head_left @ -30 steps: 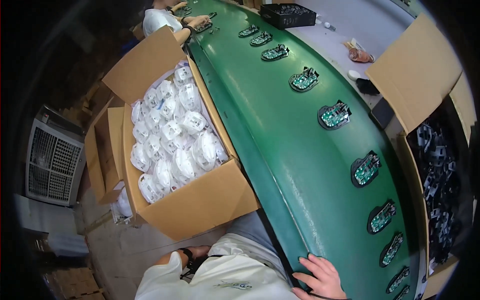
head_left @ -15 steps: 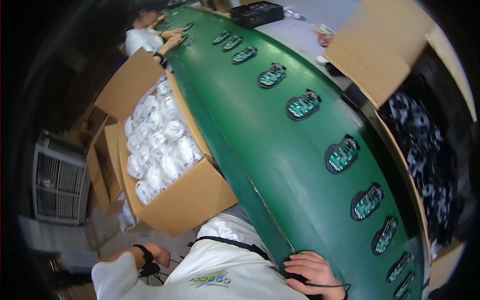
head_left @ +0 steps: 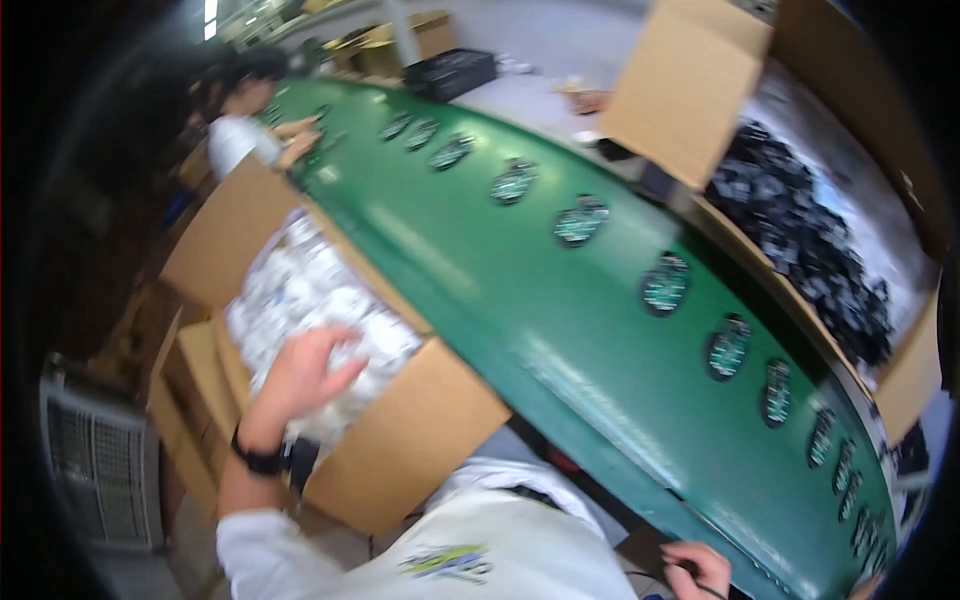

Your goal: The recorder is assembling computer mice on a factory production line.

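Note:
My left hand reaches over an open cardboard box full of white wrapped pieces. Its fingers and thumb are spread, with nothing between them; motion blurs it. A dark band circles that wrist. Low in the picture, beside the near edge of the green conveyor belt, is my right hand. Its fingers are curled around something dark, with a thin cable close by; what it is I cannot make out. Along the belt's far side lies a row of dark oval housings with green circuit boards.
At far left a co-worker handles pieces on the belt. Right of the belt stands a large box of black parts, its flap raised. A black crate sits at the back. A grey grille unit stands at left.
My left hand has risen from beside my body to over the white pieces. My right hand has left the belt's top and sits lower, fingers curled. The view has shifted.

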`<state>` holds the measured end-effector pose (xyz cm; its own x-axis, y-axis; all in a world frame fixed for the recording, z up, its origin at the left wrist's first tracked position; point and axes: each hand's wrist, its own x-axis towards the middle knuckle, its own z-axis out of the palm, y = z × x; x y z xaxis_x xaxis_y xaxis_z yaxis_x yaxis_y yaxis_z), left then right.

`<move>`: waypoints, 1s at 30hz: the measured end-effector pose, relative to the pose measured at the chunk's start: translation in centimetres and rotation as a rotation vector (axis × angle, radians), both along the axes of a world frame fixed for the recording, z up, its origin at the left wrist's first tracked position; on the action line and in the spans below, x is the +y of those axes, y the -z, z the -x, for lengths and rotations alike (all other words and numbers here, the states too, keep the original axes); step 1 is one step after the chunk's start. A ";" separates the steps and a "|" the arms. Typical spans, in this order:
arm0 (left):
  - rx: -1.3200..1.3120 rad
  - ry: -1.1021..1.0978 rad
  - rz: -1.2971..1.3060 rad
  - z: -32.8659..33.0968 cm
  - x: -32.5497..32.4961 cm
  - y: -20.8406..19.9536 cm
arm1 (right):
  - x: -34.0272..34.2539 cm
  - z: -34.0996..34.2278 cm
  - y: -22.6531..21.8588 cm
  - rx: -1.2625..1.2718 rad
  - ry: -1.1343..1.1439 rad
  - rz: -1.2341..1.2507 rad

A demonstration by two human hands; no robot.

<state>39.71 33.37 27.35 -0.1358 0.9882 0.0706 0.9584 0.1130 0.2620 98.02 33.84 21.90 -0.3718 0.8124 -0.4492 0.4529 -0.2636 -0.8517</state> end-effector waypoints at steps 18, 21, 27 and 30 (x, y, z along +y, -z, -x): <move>0.109 0.479 0.159 3.3 12.5 6.6 | 11.8 2.8 -1.7 -0.152 -0.283 -0.193; 0.109 0.413 0.277 2.1 14.4 7.9 | 17.2 5.8 -1.2 -0.064 -0.326 -0.396; -0.141 0.248 0.401 3.5 9.3 7.4 | 25.6 17.9 6.1 0.332 -0.648 -0.558; 0.044 0.367 0.364 7.3 8.7 7.7 | 23.5 22.8 10.0 0.347 -0.548 -0.679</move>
<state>32.44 42.05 19.67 0.2196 0.9317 -0.2892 0.9613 -0.1562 0.2269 75.21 57.30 11.93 -0.8045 0.5316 0.2649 0.0583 0.5146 -0.8555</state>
